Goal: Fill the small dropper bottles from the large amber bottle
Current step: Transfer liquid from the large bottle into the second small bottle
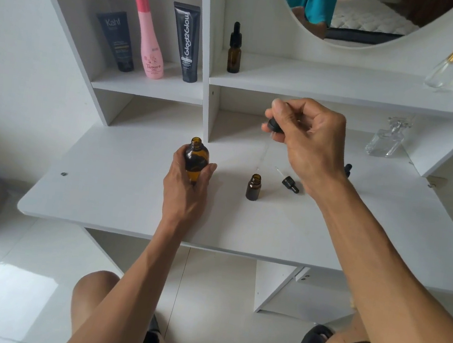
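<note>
**Dropper poised over the open small bottle**

While my left hand grips the large amber bottle on the white counter, I see its neck uncapped and pointing up and slightly away from me, long axis close to upright. Its glass is dark; the lower part glows a lighter amber, but I cannot tell how full it is.

My right hand pinches a black dropper cap between thumb and fingertips, the other fingers curled in. A thin glass pipette hangs from the cap, pointing down and a little toward me, its tip just above the mouth of a small amber bottle. That bottle stands upright and open on the counter, well apart from the large one; what is inside I cannot make out.

Just beside it, to the right, a second dropper cap lies on its side, its pipette pointing away and to the left. Another dark object sits partly hidden behind my right wrist.

On the shelf above, one capped dropper bottle stands upright.
</note>
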Demonstrator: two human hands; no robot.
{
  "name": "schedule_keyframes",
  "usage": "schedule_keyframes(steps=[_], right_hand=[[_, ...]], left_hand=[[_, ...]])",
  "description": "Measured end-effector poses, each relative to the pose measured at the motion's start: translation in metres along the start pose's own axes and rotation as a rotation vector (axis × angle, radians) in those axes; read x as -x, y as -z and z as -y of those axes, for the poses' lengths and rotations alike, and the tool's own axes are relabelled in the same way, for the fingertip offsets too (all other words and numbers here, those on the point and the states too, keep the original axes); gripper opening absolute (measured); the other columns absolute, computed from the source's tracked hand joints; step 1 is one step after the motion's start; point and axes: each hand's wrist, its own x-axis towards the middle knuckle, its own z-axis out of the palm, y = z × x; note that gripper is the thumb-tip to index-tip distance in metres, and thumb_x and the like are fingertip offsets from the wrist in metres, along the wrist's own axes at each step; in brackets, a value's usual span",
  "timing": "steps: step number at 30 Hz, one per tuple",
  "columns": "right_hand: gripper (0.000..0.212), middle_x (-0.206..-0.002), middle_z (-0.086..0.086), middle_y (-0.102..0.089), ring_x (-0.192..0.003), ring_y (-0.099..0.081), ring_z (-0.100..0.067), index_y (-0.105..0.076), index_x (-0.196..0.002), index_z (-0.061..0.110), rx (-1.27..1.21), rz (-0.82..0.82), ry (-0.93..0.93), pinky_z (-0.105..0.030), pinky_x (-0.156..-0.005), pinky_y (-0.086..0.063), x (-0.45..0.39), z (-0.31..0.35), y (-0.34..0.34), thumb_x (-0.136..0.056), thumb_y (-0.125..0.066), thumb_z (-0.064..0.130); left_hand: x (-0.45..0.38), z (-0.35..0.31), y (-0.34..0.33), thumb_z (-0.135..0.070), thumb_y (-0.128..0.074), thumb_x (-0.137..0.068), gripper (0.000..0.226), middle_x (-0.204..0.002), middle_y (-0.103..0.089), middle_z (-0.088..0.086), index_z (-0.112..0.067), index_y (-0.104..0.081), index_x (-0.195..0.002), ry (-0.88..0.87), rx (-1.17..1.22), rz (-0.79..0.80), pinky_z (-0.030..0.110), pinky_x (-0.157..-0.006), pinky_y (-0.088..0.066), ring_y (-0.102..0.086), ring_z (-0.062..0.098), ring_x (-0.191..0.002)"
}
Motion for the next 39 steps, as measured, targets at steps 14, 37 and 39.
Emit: schedule_keyframes(steps=[14,37,39], right_hand=[[0.014,-0.086,-0.011,-0.075,-0.074,-0.076,-0.020,-0.072,-0.096,0.006,-0.157,0.134,0.090,-0.036,-0.072,-0.063,-0.024,0.031,-0.083,-0.095,-0.067,0.019],[0.017,-0.085,-0.015,-0.076,-0.073,-0.076,-0.020,-0.074,-0.091,0.003,-0.022,0.164,0.094,-0.022,-0.065,-0.058,-0.027,0.013,-0.101,-0.095,-0.068,0.019],[0.019,-0.084,-0.013,-0.077,-0.074,-0.076,-0.019,-0.073,-0.090,0.003,0.009,0.163,0.111,-0.027,-0.068,-0.061,-0.027,0.010,-0.101,-0.095,-0.067,0.021]], left_hand=[[0.000,0.002,-0.001,-0.037,-0.068,-0.094,0.046,-0.113,-0.068,-0.005,-0.032,-0.045,-0.133,0.021,0.054,0.011,0.029,-0.085,-0.051,-0.067,0.018,-0.094],[0.000,-0.002,0.002,-0.032,-0.069,-0.094,0.049,-0.117,-0.064,-0.007,-0.023,-0.047,-0.136,0.014,0.065,0.021,0.014,-0.080,-0.040,-0.059,0.010,-0.097],[0.000,-0.002,0.002,-0.032,-0.069,-0.094,0.048,-0.118,-0.064,-0.006,-0.024,-0.047,-0.136,0.021,0.066,0.023,0.015,-0.081,-0.040,-0.060,0.011,-0.097]])
